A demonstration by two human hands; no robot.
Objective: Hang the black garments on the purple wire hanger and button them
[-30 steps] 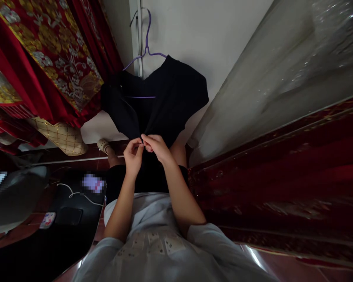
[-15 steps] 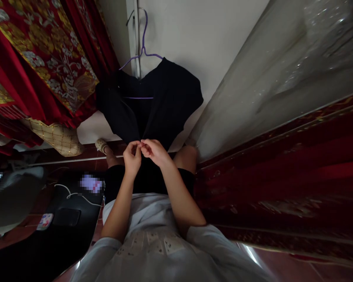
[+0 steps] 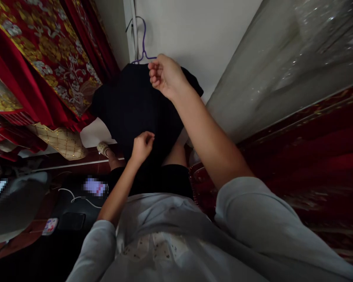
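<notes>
A dark short-sleeved garment (image 3: 126,98) hangs in front of me on a purple hanger (image 3: 144,43). High up, at the garment's shoulder just below the hanger, is my right hand (image 3: 167,76), with its fingers curled in. Whatever it may hold is too small or too dark to see. Lower down, my left hand (image 3: 142,147) pinches thumb and fingers together against the garment's front. Any fold or thread in that pinch cannot be made out. Dark cloth spans the neck area, and no neck opening shows.
Red and gold embroidered drapes (image 3: 53,51) hang at the left. Clear plastic sheeting (image 3: 267,78) covers something on the right, above dark red cloth (image 3: 297,168). A lit phone (image 3: 95,187) with a white cable (image 3: 73,197) lies on a black seat at lower left.
My hands have parted from their shared pinch at the garment's front. The right rose toward the hanger; the left moved slightly right. The neck opening has gone from sight.
</notes>
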